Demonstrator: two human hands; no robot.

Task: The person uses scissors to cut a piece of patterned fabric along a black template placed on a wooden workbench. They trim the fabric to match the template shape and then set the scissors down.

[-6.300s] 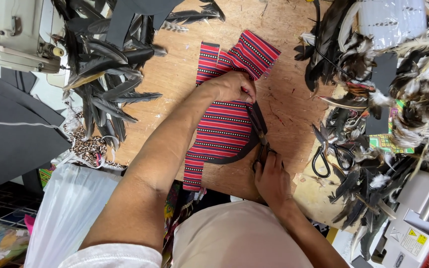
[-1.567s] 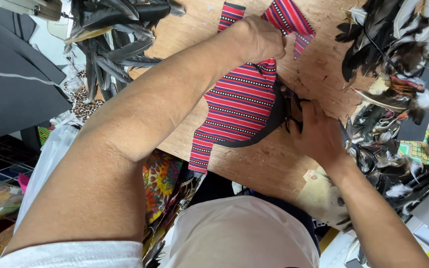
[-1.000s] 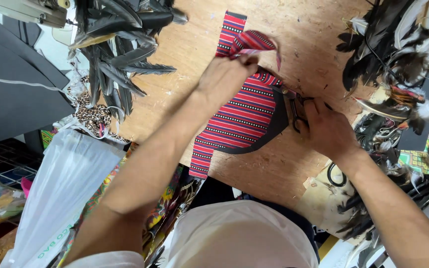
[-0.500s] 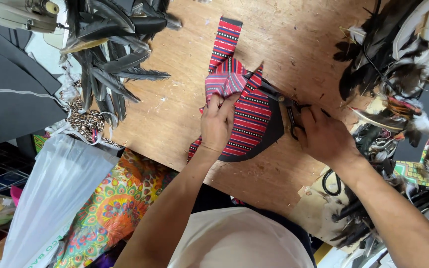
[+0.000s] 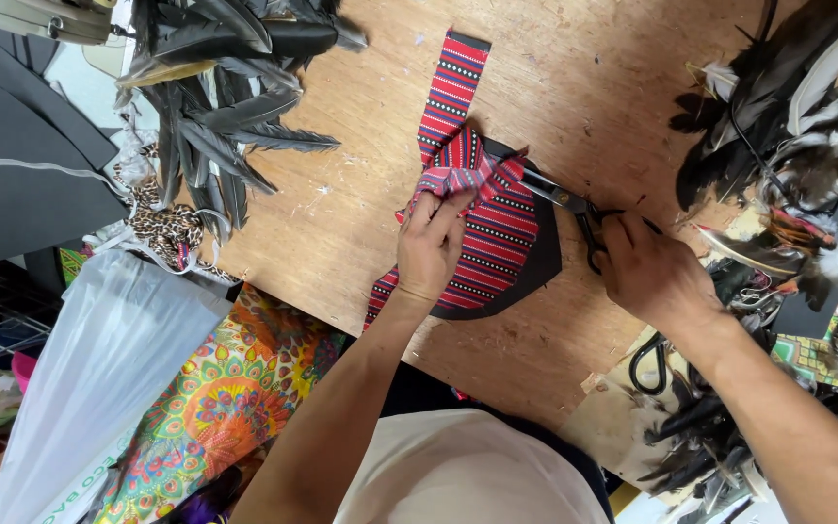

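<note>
Left hand [image 5: 431,247] laid at frame centre, fingers pinched on bunched fold of red striped fabric [image 5: 482,228]. Right hand [image 5: 654,272] seen right of centre, closed through handles of black scissors [image 5: 574,206]; blades pointed left, set against fabric edge. Fabric spread on wooden table [image 5: 341,194] over curved black piece [image 5: 540,272]; narrow strip run up toward top centre. Dark feathers [image 5: 215,107] heaped upper left. More feathers [image 5: 788,116] piled along right edge. Patterned colourful cloth [image 5: 215,408] hung lower left beside clear plastic bag [image 5: 89,369].
</note>
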